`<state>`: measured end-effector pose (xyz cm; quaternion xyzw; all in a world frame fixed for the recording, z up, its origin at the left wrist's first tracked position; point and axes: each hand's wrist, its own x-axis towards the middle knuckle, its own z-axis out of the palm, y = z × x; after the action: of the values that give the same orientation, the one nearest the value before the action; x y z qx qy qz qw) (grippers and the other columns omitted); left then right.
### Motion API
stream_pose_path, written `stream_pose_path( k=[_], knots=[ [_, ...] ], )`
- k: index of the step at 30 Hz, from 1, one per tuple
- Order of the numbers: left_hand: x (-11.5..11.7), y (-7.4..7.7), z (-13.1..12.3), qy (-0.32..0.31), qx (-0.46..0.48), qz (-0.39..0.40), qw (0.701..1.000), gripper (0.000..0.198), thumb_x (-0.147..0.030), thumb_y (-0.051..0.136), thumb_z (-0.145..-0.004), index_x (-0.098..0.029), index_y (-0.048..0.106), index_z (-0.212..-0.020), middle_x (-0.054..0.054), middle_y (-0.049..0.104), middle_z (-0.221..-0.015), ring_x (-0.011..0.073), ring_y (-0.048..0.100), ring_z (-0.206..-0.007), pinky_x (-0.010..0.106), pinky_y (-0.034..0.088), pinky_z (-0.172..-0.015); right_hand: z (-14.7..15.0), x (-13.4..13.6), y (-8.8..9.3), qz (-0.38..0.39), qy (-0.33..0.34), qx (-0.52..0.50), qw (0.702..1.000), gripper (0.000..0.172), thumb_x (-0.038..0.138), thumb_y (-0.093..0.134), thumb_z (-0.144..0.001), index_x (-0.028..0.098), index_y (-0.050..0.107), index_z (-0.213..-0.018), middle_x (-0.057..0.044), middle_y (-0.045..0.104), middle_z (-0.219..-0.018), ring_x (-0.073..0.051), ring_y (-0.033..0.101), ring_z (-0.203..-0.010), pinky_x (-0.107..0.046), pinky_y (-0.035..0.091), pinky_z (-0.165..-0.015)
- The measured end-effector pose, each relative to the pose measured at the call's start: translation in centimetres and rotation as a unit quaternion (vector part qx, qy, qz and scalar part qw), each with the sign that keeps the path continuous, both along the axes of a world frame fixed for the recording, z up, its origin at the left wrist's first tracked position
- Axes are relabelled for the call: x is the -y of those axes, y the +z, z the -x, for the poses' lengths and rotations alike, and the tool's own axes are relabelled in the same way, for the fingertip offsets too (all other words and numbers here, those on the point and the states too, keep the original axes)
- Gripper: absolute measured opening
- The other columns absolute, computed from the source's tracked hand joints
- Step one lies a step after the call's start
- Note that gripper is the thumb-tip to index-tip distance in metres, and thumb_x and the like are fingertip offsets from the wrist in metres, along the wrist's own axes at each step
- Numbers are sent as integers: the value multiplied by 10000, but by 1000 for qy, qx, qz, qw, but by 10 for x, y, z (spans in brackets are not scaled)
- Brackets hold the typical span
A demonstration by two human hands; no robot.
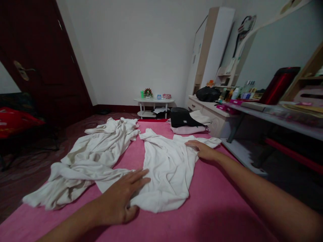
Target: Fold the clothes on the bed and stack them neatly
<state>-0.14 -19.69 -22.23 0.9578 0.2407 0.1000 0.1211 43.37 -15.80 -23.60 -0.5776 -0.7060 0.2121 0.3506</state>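
Note:
A white garment (166, 168) lies spread on a pink bed cover (214, 208). My left hand (121, 198) rests flat on its near lower edge, fingers stretched out. My right hand (202, 150) lies flat on the garment's right side near a sleeve, fingers extended. A second crumpled white garment (85, 161) lies to the left of the first, touching it near my left hand.
Folded black, white and pink clothes (188, 122) are stacked at the bed's far end. A desk (264, 114) with clutter and a red object stands on the right, a small white table (153, 104) by the far wall, a dark door (37, 60) on the left.

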Motion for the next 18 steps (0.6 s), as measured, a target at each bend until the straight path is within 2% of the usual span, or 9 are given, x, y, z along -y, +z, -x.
stream_pose_path(
  k=[2, 4, 6, 9, 11, 13, 15, 18],
  knots=[
    [-10, -8, -1, 23, 20, -20, 999, 747, -195, 571, -692, -302, 398, -1410, 42, 327, -1517, 274, 390, -1334, 435, 347, -1098, -10, 7, 8, 38, 55, 102, 992, 726, 57, 524, -527, 223, 621, -1227, -51, 545, -1355, -257, 459, -1279, -446, 291, -1106],
    [-21, -17, -8, 41, 38, -41, 998, 604, -193, 527, -749, -289, 484, -1343, 40, 401, -1475, 254, 426, -1302, 433, 357, -1085, -13, 9, 7, 38, 54, 155, 986, 741, 73, 571, -542, 220, 589, -1267, -61, 523, -1379, -267, 449, -1290, -441, 292, -1105],
    [-32, -24, -17, 48, 57, -52, 996, 467, -174, 485, -791, -272, 577, -1238, 35, 457, -1435, 241, 431, -1290, 430, 352, -1080, -10, 9, -2, 2, 20, 177, 984, 618, 108, 596, -597, 219, 629, -1205, -64, 578, -1318, -262, 497, -1243, -431, 334, -1076],
    [-42, -26, -24, 31, 99, -27, 994, 362, -166, 457, -825, -242, 632, -1133, 50, 562, -1331, 234, 448, -1268, 414, 339, -1077, 1, 11, -20, -76, -74, 167, 980, 362, 143, 523, -715, 221, 690, -1026, -60, 653, -1203, -253, 564, -1153, -425, 398, -1009],
    [-40, -21, -22, 14, 141, 27, 990, 297, -224, 434, -870, -209, 642, -1082, 78, 643, -1192, 233, 528, -1163, 394, 376, -1033, 8, 15, -27, -110, -118, 129, 978, 325, 160, 474, -752, 226, 691, -985, -53, 674, -1162, -249, 587, -1109, -411, 423, -970],
    [-34, -10, -16, 18, 190, 109, 975, 301, -327, 395, -917, -168, 645, -966, 90, 684, -991, 219, 600, -956, 350, 458, -899, 14, 22, -24, -130, -137, 64, 980, 306, 196, 460, -758, 225, 686, -962, -43, 704, -1070, -243, 620, -1016, -385, 454, -909],
    [-24, 5, -6, 42, 240, 190, 951, 374, -434, 388, -924, -152, 622, -844, 70, 654, -808, 192, 582, -762, 296, 484, -725, 19, 35, -9, -150, -157, -16, 976, 280, 234, 450, -749, 214, 678, -911, -36, 718, -941, -228, 634, -880, -352, 482, -810],
    [-8, 29, 17, 83, 299, 262, 914, 404, -531, 458, -875, -168, 618, -798, 42, 621, -736, 174, 538, -665, 275, 454, -615, 28, 65, 31, -196, -226, -114, 947, 248, 269, 465, -716, 199, 658, -855, -28, 694, -807, -195, 601, -727, -296, 467, -653]
  ],
)
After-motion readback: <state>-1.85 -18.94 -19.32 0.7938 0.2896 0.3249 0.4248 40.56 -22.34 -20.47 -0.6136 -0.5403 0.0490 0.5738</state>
